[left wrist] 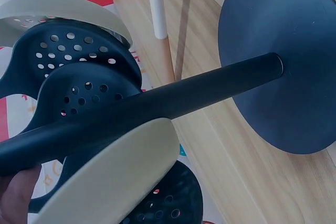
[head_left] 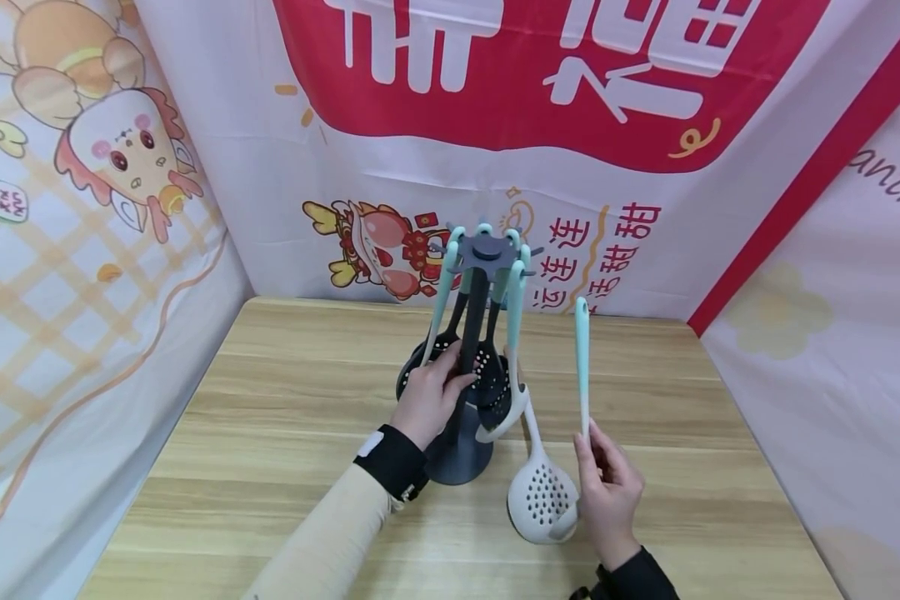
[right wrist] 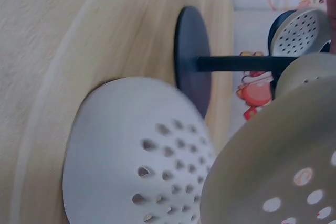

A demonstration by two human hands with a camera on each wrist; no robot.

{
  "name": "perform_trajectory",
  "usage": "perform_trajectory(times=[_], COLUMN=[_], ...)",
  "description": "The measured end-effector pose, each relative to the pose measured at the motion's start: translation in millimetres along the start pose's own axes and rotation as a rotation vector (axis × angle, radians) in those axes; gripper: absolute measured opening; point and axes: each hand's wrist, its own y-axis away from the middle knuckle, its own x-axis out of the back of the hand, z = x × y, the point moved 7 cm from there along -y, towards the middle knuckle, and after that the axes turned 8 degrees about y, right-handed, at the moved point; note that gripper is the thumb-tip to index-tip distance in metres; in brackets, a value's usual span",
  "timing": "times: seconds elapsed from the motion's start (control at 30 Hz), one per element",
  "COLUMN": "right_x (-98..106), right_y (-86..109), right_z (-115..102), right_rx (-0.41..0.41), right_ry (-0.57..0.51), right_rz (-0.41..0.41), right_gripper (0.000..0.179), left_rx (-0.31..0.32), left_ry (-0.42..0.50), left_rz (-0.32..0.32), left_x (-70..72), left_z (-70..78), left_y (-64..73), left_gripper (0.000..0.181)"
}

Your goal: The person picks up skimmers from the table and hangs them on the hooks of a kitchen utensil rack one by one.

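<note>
My left hand (head_left: pixel 429 400) grips the dark post of a utensil stand (head_left: pixel 461 458), which stands on its round base. Around its top hang several utensils (head_left: pixel 516 317) with mint handles, some with dark perforated heads, some pale. In the left wrist view my thumb lies against the post (left wrist: pixel 210 90). My right hand (head_left: pixel 611 492) holds a skimmer by its mint and white handle (head_left: pixel 582 358), handle end up. Its pale perforated head (right wrist: pixel 273 177) is close in the right wrist view and mostly hidden in the head view. Between stand and right hand lies a white skimmer (head_left: pixel 540 492).
The wooden table (head_left: pixel 285 450) backs onto a printed cloth (head_left: pixel 270 192) with red and white lettering. More patterned cloth hangs on the left and right sides. The lying skimmer's handle passes close beside the stand's base.
</note>
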Motion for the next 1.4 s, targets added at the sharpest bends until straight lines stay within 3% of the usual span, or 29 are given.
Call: perform_trajectory(times=[0.43, 0.93, 1.2, 1.4], right_x=[-8.9, -17.0, -20.5, -22.8], right_y=[-7.9, -7.5, -6.8, -9.5], right_z=[-41.7, -63.9, -71.6, -79.0], right_rx=[0.156, 0.299, 0.332, 0.352], right_ry=[-0.145, -0.215, -0.214, -0.208], right_rz=[0.02, -0.001, 0.006, 0.023], right_gripper=[0.03, 0.022, 0.021, 0.021], left_rx=[0.003, 0.011, 0.012, 0.049], left_ry=[-0.031, -0.105, -0.19, -0.148], left_rz=[0.068, 0.116, 0.038, -0.034], left_x=[0.6, -0.6, -12.7, -13.0], left_z=[-0.9, 1.7, 6.1, 6.4], left_y=[1.4, -0.9, -0.1, 1.0], left_gripper=[0.041, 0.04, 0.039, 0.039])
